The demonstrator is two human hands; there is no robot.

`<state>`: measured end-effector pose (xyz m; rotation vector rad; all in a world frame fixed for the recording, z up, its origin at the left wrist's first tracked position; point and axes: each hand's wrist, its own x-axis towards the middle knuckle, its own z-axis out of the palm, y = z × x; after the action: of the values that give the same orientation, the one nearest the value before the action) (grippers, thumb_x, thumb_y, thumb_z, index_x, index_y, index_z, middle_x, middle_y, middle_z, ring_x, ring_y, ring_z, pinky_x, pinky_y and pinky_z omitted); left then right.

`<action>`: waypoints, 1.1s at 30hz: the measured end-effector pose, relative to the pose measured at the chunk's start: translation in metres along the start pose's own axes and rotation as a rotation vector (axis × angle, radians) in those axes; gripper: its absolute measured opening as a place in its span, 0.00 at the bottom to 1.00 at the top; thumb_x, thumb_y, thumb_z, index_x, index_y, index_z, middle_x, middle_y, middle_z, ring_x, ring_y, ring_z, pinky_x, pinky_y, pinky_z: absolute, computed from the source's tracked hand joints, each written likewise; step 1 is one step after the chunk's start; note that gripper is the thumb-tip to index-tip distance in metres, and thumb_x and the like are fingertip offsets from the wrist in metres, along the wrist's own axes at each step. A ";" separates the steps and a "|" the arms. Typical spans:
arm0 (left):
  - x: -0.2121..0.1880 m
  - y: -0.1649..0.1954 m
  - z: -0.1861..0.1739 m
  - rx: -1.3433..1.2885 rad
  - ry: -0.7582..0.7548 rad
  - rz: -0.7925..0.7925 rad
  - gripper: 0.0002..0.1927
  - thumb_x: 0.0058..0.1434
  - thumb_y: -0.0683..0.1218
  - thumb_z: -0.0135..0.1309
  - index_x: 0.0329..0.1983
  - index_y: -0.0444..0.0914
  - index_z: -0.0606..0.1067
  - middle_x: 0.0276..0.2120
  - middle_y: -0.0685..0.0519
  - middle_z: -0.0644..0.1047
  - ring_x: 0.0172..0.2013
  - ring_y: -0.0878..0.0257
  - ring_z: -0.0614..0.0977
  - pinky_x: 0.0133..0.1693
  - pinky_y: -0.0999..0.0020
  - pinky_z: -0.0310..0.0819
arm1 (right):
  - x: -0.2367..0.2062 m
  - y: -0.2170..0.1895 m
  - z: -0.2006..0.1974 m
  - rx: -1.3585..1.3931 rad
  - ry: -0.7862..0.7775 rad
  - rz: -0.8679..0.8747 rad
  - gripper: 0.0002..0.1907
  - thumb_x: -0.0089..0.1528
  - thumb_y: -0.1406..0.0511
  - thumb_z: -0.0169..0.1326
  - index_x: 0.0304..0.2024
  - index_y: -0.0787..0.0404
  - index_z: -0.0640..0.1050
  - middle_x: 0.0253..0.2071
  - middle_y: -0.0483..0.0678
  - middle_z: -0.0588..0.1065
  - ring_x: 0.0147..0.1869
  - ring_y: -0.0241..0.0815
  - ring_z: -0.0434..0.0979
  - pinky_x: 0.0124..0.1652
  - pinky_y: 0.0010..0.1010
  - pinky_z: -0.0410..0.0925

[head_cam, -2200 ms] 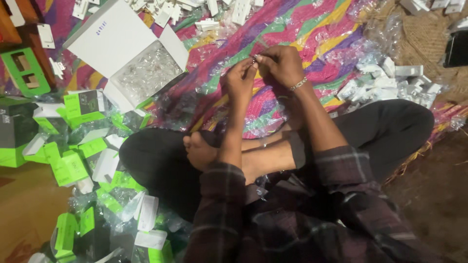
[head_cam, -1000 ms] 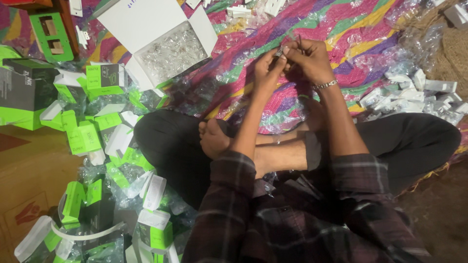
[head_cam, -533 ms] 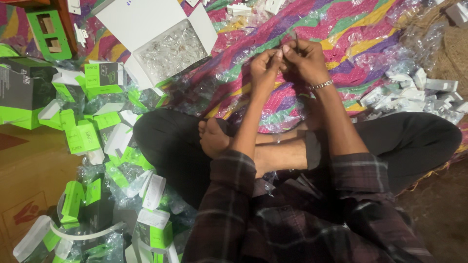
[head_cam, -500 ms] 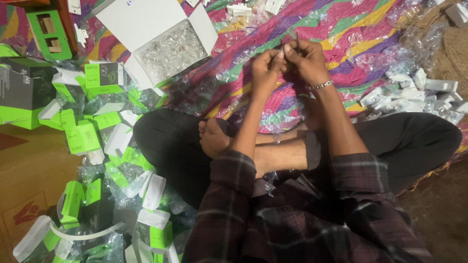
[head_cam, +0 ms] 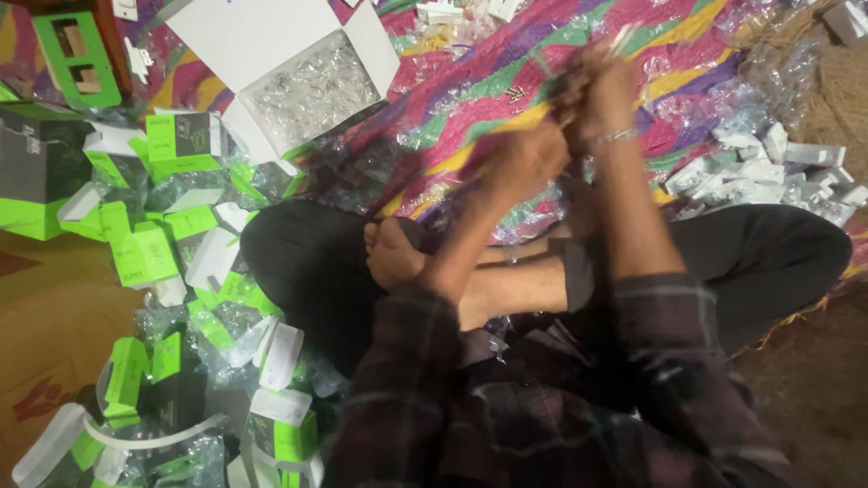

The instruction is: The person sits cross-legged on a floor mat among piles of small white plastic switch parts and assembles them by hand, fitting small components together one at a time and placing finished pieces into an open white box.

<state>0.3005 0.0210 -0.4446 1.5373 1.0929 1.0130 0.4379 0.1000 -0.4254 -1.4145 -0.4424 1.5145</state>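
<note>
A bright striped cloth (head_cam: 506, 81) covers the floor. An open white box (head_cam: 289, 77) sits near its top left corner. Both hands are blurry. The left hand (head_cam: 524, 163) looks curled. The right hand (head_cam: 601, 90) pinches a small pale piece (head_cam: 622, 38) above the cloth's middle.

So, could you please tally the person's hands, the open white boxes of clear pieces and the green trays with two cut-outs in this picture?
hands: 2, the left hand and the right hand
open white box of clear pieces: 1
green tray with two cut-outs: 1
total: 4
</note>
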 end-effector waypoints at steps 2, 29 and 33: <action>-0.009 0.004 -0.002 0.117 -0.078 0.039 0.06 0.61 0.42 0.54 0.29 0.36 0.72 0.23 0.46 0.75 0.26 0.55 0.78 0.31 0.58 0.71 | 0.006 -0.018 -0.015 0.163 -0.076 0.003 0.14 0.71 0.62 0.51 0.29 0.55 0.76 0.22 0.40 0.71 0.21 0.30 0.67 0.20 0.24 0.59; 0.032 -0.026 -0.025 -0.284 0.409 -0.378 0.07 0.68 0.40 0.56 0.39 0.29 0.78 0.29 0.50 0.81 0.31 0.66 0.80 0.36 0.71 0.76 | -0.018 0.007 0.006 -0.530 -0.349 -0.158 0.11 0.69 0.66 0.60 0.32 0.62 0.78 0.29 0.40 0.78 0.30 0.26 0.73 0.30 0.21 0.67; 0.035 -0.026 -0.025 -0.570 0.430 -0.376 0.08 0.66 0.38 0.55 0.45 0.27 0.76 0.35 0.49 0.81 0.33 0.65 0.82 0.39 0.70 0.81 | -0.018 0.004 0.005 -0.448 -0.376 -0.096 0.06 0.65 0.70 0.62 0.34 0.63 0.78 0.29 0.43 0.78 0.30 0.30 0.75 0.30 0.23 0.67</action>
<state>0.2813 0.0646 -0.4622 0.6439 1.1887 1.2765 0.4285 0.0849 -0.4173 -1.4106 -1.1217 1.6719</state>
